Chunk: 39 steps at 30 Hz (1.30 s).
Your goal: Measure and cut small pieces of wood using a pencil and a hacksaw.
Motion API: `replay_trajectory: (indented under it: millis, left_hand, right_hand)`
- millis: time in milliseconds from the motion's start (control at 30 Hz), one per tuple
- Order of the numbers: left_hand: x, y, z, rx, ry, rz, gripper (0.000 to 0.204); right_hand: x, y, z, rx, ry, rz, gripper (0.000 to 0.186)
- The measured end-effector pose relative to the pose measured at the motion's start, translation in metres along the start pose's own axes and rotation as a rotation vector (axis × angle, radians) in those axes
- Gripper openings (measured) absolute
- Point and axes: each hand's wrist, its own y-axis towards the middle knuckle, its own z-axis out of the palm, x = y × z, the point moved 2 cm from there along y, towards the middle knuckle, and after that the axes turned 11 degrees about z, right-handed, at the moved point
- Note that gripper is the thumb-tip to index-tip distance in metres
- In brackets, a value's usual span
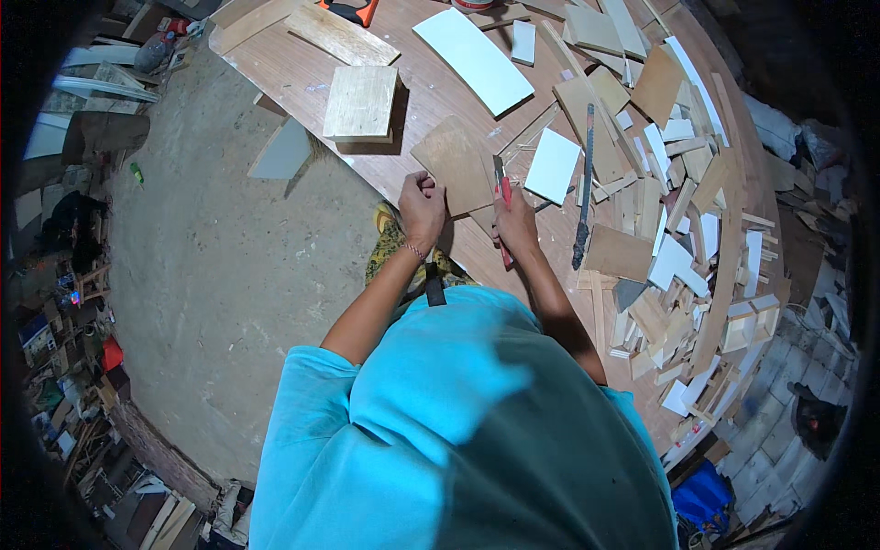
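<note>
Work surface: a long brown wood-laminate bench top that runs from upper left to lower right, with bare concrete floor to its left
Workpiece: a flat, roughly square brown plywood panel that lies on the bench's near edge, just in front of the person
Left hand: fingers curled and pressed together over the panel's lower left edge, pinning it flat
Right hand: closed in a fist round the red handle of a slim chisel-like hand tool; the grey blade points up and away along the panel's right edge
Nearby, untouched: 1 white rectangular board just right of the blade, 1 long dark metal file beyond it, 1 pale square wood block up left, and a loose heap of wood offcuts on the right
Step in hand, as judged: trimming or scoring the panel's right edge while the other hand steadies it
Next move calls for: firm downward pressure from the left hand, and a controlled stroke directed away from its fingers
</note>
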Motion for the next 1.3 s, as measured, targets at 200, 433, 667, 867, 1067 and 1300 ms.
replay_trajectory:
  millis: [200,433,667,867,1067,1300]
  left_hand:
    - [-0.010,-0.001,0.005,0.062,-0.039,-0.089,0.039]
    - [-0.007,-0.001,0.003,0.069,-0.081,-0.076,0.034]
    - [0.023,-0.002,0.008,0.112,-0.382,-0.170,0.023]
    - [0.026,-0.007,0.005,0.094,-0.371,-0.221,0.024]
    - [0.012,-0.011,0.002,0.116,-0.188,-0.217,0.028]
    - [-0.053,-0.008,0.005,0.129,0.476,0.702,0.042]
  right_hand:
    - [0.004,-0.006,-0.002,0.103,0.223,0.075,0.023]
    - [0.002,-0.011,-0.003,0.145,0.248,0.082,0.026]
    - [-0.003,-0.012,-0.002,0.146,0.311,0.084,0.026]
    - [-0.008,-0.010,-0.006,0.047,0.127,0.055,0.025]
    - [0.018,-0.014,-0.013,-0.054,-0.263,-0.017,0.024]
    - [0.037,-0.014,-0.017,-0.163,-0.399,-0.093,0.025]
